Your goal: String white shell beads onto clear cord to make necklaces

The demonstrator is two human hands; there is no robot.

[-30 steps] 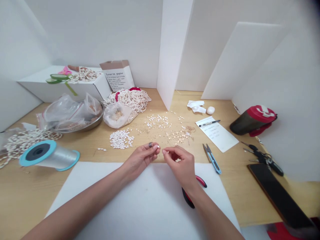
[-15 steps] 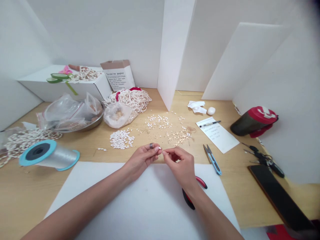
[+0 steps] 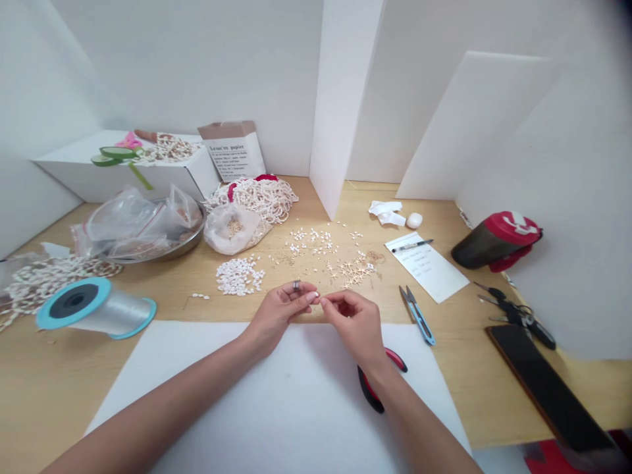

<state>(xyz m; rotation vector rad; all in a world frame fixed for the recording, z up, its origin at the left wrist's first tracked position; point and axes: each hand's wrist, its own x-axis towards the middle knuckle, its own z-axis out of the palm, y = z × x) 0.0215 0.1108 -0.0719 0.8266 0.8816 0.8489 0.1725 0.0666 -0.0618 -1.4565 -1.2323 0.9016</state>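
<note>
My left hand [image 3: 282,308], with a ring on one finger, pinches a small white shell bead [image 3: 315,295] at its fingertips. My right hand [image 3: 353,322] sits fingertip to fingertip with it, its thumb and forefinger pinched right beside the bead. Anything held there is too fine to see. Both hands hover over the table edge of a white paper sheet [image 3: 197,382]. Just beyond them lie a heap of white shell beads [image 3: 237,276] and scattered small gold starfish charms [image 3: 351,274].
A spool of clear thread [image 3: 96,309] lies at the left. Blue-handled thread snips [image 3: 417,316] and red-handled pliers [image 3: 372,385] flank my right hand. Further back are a steel bowl with plastic bags [image 3: 190,240] and a mass of shell strands [image 3: 257,199].
My hands remain together in nearly the same spot, with only slight finger shifts. The whole scene has shifted slightly in view as my head moved.
</note>
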